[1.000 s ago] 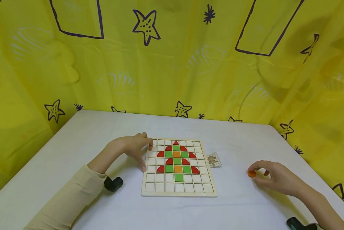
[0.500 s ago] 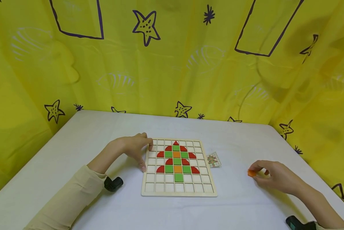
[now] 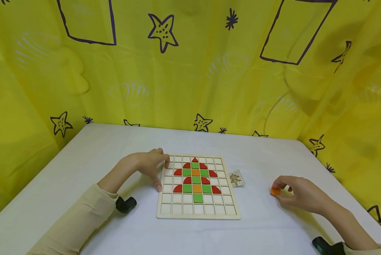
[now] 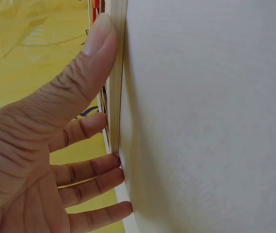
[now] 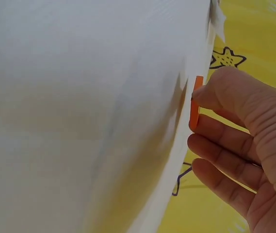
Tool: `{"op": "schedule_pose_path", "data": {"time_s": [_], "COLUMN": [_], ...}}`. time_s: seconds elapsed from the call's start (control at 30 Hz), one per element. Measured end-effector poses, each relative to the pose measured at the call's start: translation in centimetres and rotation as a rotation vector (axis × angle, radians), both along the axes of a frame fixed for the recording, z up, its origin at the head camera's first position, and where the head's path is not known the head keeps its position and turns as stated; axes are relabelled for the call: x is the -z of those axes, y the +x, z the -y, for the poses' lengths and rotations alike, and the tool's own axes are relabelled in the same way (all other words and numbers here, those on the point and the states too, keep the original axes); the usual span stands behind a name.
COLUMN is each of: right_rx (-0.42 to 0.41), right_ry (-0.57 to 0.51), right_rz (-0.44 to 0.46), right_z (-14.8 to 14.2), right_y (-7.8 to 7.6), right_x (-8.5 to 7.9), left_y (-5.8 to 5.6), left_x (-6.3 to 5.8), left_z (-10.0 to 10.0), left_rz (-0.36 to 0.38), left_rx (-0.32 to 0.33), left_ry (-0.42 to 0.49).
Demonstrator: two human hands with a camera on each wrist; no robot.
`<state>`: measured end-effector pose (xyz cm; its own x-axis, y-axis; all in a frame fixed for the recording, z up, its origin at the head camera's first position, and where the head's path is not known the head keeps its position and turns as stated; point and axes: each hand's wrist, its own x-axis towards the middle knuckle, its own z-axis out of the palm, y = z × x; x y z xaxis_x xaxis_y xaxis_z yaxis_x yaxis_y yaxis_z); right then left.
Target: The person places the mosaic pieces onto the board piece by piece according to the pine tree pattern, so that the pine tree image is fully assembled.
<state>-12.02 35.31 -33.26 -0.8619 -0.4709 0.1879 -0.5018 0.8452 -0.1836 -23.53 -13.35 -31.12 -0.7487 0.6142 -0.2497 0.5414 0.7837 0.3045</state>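
A wooden grid board (image 3: 166, 214) lies on the white table, with green, orange and red tiles set in a tree-like pattern. My left hand (image 3: 148, 165) rests at its left side, thumb and a fingertip touching the frame and the fingers spread. In the left wrist view, the thumb (image 4: 91, 60) lies along the board's edge (image 4: 116, 92), the other fingers fairly straight. Right of the board, my right hand (image 3: 305, 194) pinches a small orange tile (image 3: 274, 191) just above the table. The right wrist view shows this thin orange tile (image 5: 195, 104) edge-on between thumb and fingertip.
A small pattern card (image 3: 237, 178) lies against the board's right side. The white table (image 3: 123, 141) ends at a yellow curtain (image 3: 190, 78) with drawn stars. Dark camera mounts (image 3: 126, 204) sit at both wrists.
My right hand has shifted slightly left with the orange tile, which turns a little between the fingers. My left hand and the board stay in place; the head view tilts slightly.
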Motion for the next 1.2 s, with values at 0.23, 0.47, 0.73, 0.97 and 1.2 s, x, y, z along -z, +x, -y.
{"op": "schedule_pose_path", "data": {"time_s": [0.23,0.47,0.73,0.97,1.2], "right_rx": [-0.1,-0.153,-0.211,-0.226,-0.261], "right_ry": [-0.065,-0.123,-0.169,-0.192,-0.195], "right_rz": [-0.1,-0.101,-0.121,-0.11,-0.105], "right_z": [1.4,3.2,4.9,6.2,7.3], "right_y": [-0.5,-0.8,-1.1,-1.1,-1.4], "right_x": [-0.2,-0.5,-0.7,-1.1,-1.1], "left_y": [-0.1,-0.1,-0.1,-0.1,-0.1], "left_x": [0.0,0.0,0.1,0.1,0.1], "left_z": [0.0,0.0,0.0,0.0,0.1], "left_rz": [0.001,0.003,0.001,-0.003,-0.002], "left_rx": [-0.002,-0.004,-0.002,-0.001,-0.004], "left_ry": [-0.002,-0.004,0.001,-0.001,0.002]}}
